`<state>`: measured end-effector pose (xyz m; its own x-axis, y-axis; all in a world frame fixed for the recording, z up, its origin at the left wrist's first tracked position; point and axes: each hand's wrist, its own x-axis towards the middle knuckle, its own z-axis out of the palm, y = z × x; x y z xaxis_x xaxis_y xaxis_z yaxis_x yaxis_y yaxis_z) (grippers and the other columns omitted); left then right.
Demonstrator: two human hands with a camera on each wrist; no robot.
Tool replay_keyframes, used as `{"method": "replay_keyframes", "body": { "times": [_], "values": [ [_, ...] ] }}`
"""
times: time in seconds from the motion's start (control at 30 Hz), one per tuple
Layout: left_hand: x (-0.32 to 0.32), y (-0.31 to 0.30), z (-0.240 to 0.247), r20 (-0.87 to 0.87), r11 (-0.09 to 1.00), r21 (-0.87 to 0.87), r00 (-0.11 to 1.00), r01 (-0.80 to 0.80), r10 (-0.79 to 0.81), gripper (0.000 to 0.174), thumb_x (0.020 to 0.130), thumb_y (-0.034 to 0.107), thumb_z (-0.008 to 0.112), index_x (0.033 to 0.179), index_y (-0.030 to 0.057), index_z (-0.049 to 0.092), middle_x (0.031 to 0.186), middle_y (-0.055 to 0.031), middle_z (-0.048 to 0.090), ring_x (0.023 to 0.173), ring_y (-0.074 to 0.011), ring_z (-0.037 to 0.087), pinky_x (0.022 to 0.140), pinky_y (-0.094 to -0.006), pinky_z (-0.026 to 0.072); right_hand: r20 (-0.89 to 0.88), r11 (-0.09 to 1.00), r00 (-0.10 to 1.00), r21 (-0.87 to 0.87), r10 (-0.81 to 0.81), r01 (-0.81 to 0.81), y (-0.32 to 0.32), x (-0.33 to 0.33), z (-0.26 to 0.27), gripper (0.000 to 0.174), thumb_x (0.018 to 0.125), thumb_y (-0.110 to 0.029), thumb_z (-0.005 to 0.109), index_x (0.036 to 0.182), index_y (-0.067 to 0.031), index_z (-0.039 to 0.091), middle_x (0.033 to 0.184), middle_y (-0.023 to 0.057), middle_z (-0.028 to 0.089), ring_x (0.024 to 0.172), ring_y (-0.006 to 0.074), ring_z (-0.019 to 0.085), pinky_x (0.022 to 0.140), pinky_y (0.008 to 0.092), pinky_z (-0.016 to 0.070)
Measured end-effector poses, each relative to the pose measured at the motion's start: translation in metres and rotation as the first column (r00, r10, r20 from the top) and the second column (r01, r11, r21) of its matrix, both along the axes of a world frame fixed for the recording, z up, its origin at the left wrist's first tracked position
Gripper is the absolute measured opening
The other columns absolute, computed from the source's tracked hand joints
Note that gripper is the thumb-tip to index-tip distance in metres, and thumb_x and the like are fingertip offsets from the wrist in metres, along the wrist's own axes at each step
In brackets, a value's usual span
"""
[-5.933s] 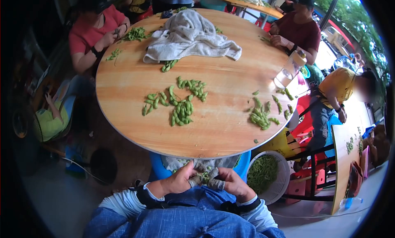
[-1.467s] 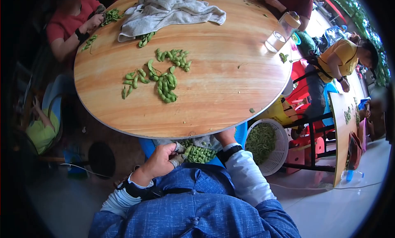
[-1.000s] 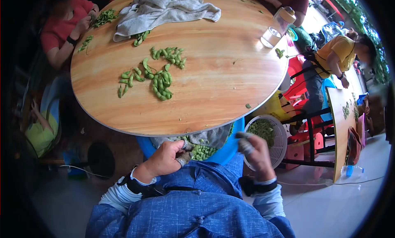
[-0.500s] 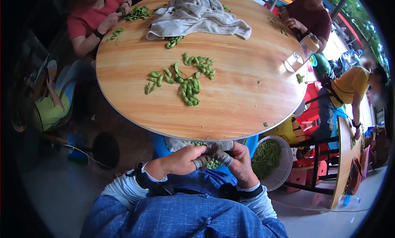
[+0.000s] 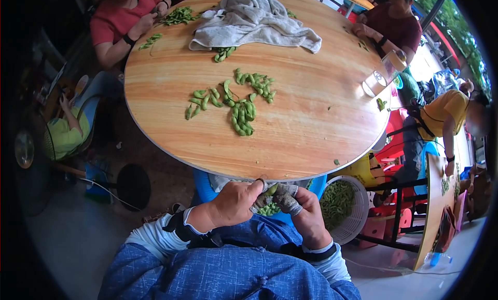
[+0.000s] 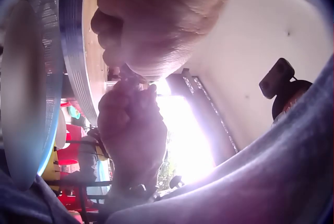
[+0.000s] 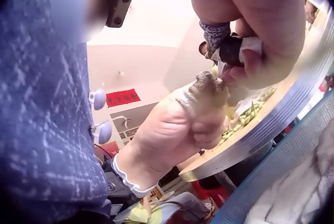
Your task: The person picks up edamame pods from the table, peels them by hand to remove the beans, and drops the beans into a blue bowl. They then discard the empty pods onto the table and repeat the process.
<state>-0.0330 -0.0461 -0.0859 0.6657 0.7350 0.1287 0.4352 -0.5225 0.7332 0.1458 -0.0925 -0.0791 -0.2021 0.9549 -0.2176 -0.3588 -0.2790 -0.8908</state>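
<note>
In the head view my two hands meet over the near edge of the round wooden table (image 5: 306, 118), their fingertips in grey wraps. A green soybean pod (image 5: 272, 189) shows between them. My left hand (image 5: 231, 202) pinches it between thumb and finger. My right hand (image 5: 310, 217) has its wrapped thumb and finger at the pod's other end, also pinching. Below the hands, shelled green beans (image 5: 268, 209) lie in a blue basin (image 5: 205, 187), partly hidden. The right wrist view shows the wrapped fingertips (image 7: 206, 85) touching; in the left wrist view the grip is dark.
A pile of pods (image 5: 243, 117) lies mid-table, with a grey towel (image 5: 254, 20) behind it. A bottle (image 5: 381, 77) stands near the right edge. Beside my right hand sits a white basket (image 5: 360, 204) of pods. Several other people sit around.
The pods at the table's right are gone since the oldest frame. My right hand dipped to the basin, lifted away, then rejoined my left. A pod now shows between them.
</note>
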Motion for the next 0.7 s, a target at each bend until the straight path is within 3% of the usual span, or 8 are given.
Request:
{"method": "replay_keyframes", "body": {
  "times": [0.03,0.17,0.27,0.37,0.47,0.7],
  "values": [
    [0.000,0.000,-0.002,-0.042,0.998,0.065,0.999,0.008,-0.006,0.038,0.063,0.012,0.064,0.093,-0.0035,0.047,0.076,-0.0197,0.055,0.071,-0.0361,0.055,0.059,-0.0363,0.0446,-0.016,1.000,1.000,-0.008,0.026,-0.026,0.000,0.000,-0.002,0.025,0.081,-0.009,0.055,0.102,0.0037,0.053,0.098,0.0050,0.057,0.090,0.0109,0.052,0.081,0.0246,0.0392],
    [-0.002,0.002,0.006,-0.097,0.982,0.175,0.994,0.072,-0.056,0.024,0.059,0.006,0.059,0.078,-0.0007,0.046,0.062,-0.0148,0.051,0.058,-0.0323,0.054,0.050,-0.0394,0.0414,-0.003,0.999,0.999,-0.024,0.039,-0.039,-0.001,0.001,0.000,0.024,0.081,-0.010,0.055,0.100,0.0037,0.053,0.097,0.0041,0.057,0.089,0.0096,0.051,0.081,0.0239,0.0384],
    [-0.001,0.005,0.004,-0.078,0.956,0.277,0.994,0.092,-0.073,0.018,0.059,0.003,0.056,0.072,0.0008,0.044,0.056,-0.0130,0.048,0.054,-0.0311,0.052,0.046,-0.0395,0.0396,0.050,0.999,0.998,0.007,-0.046,0.046,0.000,-0.007,0.006,0.018,0.079,-0.013,0.057,0.092,-0.0007,0.058,0.078,-0.0022,0.058,0.065,0.0035,0.046,0.058,0.0175,0.0346],
    [-0.001,0.006,0.007,-0.090,0.948,0.298,0.992,0.116,-0.093,0.017,0.059,0.002,0.054,0.070,0.0009,0.042,0.055,-0.0126,0.047,0.053,-0.0311,0.052,0.045,-0.0394,0.0393,0.057,0.998,0.997,0.001,-0.058,0.058,0.000,-0.008,0.006,0.017,0.079,-0.012,0.056,0.091,-0.0007,0.058,0.077,-0.0021,0.058,0.064,0.0034,0.045,0.058,0.0173,0.0347],
    [-0.001,0.006,0.010,-0.102,0.948,0.295,0.990,0.121,-0.094,0.017,0.059,0.001,0.055,0.069,0.0014,0.041,0.054,-0.0125,0.046,0.052,-0.0312,0.051,0.045,-0.0399,0.0388,0.049,1.000,0.999,-0.010,0.023,-0.023,0.000,-0.001,0.000,0.020,0.080,-0.004,0.053,0.098,0.0038,0.053,0.095,0.0036,0.058,0.087,0.0089,0.051,0.079,0.0232,0.0392],
    [-0.003,0.008,0.004,-0.023,0.978,0.131,0.987,0.162,-0.161,0.018,0.060,0.003,0.054,0.073,-0.0001,0.042,0.055,-0.0157,0.047,0.055,-0.0354,0.051,0.048,-0.0418,0.0388,-0.007,1.000,1.000,0.009,-0.011,0.011,0.002,-0.007,-0.004,0.019,0.080,-0.003,0.052,0.097,0.0043,0.053,0.095,0.0042,0.058,0.088,0.0095,0.051,0.079,0.0235,0.0392]
  ]
}}
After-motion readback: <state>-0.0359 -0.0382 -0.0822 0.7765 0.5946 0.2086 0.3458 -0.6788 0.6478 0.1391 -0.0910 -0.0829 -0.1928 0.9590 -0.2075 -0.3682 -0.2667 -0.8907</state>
